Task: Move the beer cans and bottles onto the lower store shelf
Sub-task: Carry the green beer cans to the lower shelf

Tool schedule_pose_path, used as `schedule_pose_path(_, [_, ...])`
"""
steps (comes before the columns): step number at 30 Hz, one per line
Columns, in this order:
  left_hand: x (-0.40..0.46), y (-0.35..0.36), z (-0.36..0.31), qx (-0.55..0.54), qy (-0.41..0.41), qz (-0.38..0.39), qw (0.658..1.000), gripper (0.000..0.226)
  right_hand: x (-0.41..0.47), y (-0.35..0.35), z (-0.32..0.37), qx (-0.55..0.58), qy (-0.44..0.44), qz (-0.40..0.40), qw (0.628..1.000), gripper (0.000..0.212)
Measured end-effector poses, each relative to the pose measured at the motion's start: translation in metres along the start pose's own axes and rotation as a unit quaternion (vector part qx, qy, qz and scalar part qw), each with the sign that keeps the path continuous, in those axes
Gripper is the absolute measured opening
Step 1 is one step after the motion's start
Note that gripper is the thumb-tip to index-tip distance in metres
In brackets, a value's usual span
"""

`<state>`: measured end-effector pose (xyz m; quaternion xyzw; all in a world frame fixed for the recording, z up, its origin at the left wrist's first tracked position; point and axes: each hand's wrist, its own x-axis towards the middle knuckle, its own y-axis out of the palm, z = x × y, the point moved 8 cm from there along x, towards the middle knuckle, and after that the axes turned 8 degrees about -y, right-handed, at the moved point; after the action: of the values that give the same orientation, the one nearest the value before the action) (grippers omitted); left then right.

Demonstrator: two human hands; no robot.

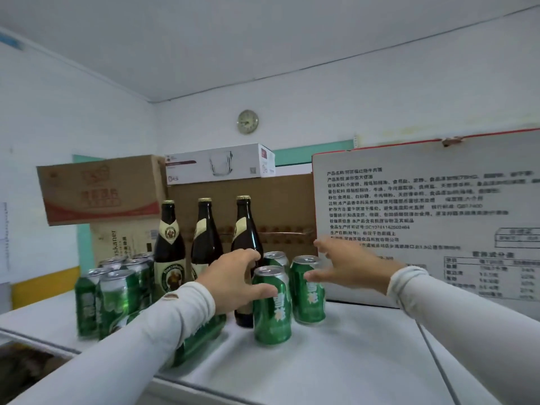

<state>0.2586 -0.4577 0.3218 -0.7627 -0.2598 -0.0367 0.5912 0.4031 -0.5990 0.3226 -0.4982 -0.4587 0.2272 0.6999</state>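
Green cans (272,305) and brown bottles (206,232) before cardboard boxes (100,188), left grip (233,280) and right grip (347,268) spread, holding nothing.

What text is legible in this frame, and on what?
"skaner", the tail of a cut-off word: brown carton behind the cans.
"产品名称", "食品生产许可证号", "注明": white carton at right; the remaining lines and its table are too blurred to trust.
Red characters on the tilted brown carton: blurred.
White characters on the green cans: unreadable.
Bottle labels, glassware box, clock numerals: too small.
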Motion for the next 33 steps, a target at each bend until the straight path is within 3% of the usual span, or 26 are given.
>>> schedule_pose_path(4, [0.013,0.013,-0.002,-0.003,0.004,0.018,1.000,0.085,0.020,0.029,-0.006,0.042,0.011,0.049,0.998,0.084])
schedule_pose_path(10, [0.018,0.021,0.002,-0.023,-0.002,0.006,1.000,0.078,0.019,0.035,-0.002,0.084,0.034,0.020,0.996,0.058])
schedule_pose_path(15, [0.004,0.009,-0.001,-0.086,0.020,0.013,0.996,0.071,0.001,0.017,0.016,0.105,0.056,-0.010,0.993,0.053])
schedule_pose_path(21, [-0.030,-0.003,-0.011,-0.143,0.093,0.029,0.985,0.070,-0.065,-0.029,0.053,0.090,0.077,-0.049,0.992,0.042])
schedule_pose_path(25, [-0.059,-0.003,-0.034,-0.196,0.137,0.055,0.969,0.064,-0.115,-0.057,0.064,0.047,0.116,-0.045,0.991,0.050])
schedule_pose_path(33, [-0.135,-0.002,-0.117,-0.238,0.217,0.103,0.941,0.052,-0.241,-0.099,0.075,0.037,0.176,-0.057,0.982,0.043])
